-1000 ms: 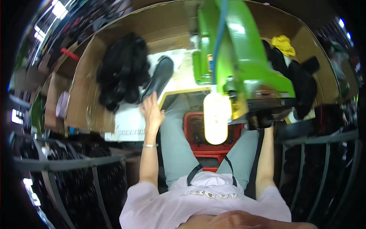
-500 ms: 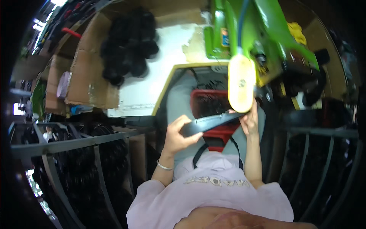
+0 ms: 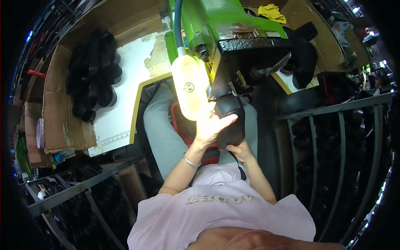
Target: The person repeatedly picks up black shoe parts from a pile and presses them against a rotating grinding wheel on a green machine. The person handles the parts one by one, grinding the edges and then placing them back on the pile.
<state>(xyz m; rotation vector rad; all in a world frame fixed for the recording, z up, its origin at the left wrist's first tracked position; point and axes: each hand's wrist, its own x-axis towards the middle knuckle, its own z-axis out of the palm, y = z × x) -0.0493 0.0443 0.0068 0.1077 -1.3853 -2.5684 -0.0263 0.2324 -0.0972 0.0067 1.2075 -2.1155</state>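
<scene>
A long black piece with rounded ends, seemingly a shoe sole (image 3: pixel 231 129), is held over my lap, just below the working end of a green machine (image 3: pixel 227 21). My left hand (image 3: pixel 208 128) is closed on its far left edge, with the thumb laid across its face; the fingers are partly hidden by the lamp and the sole. At its near end my right hand (image 3: pixel 243 151) grips the lower edge. An oval lamp (image 3: pixel 189 85) glows brightly right above my left hand.
On the white table (image 3: pixel 118 129) to the left lies a heap of black shoe parts (image 3: pixel 92 79), beside a cardboard wall (image 3: pixel 62 112). Metal racks (image 3: pixel 333 111) stand on both sides. A red stool or bin (image 3: pixel 180 125) shows between my legs. A yellow cloth (image 3: pixel 271 13) lies far right.
The sole has turned from lying crosswise to pointing away from me. My left hand has gone to its far end, my right hand to its near end. The view has swung right.
</scene>
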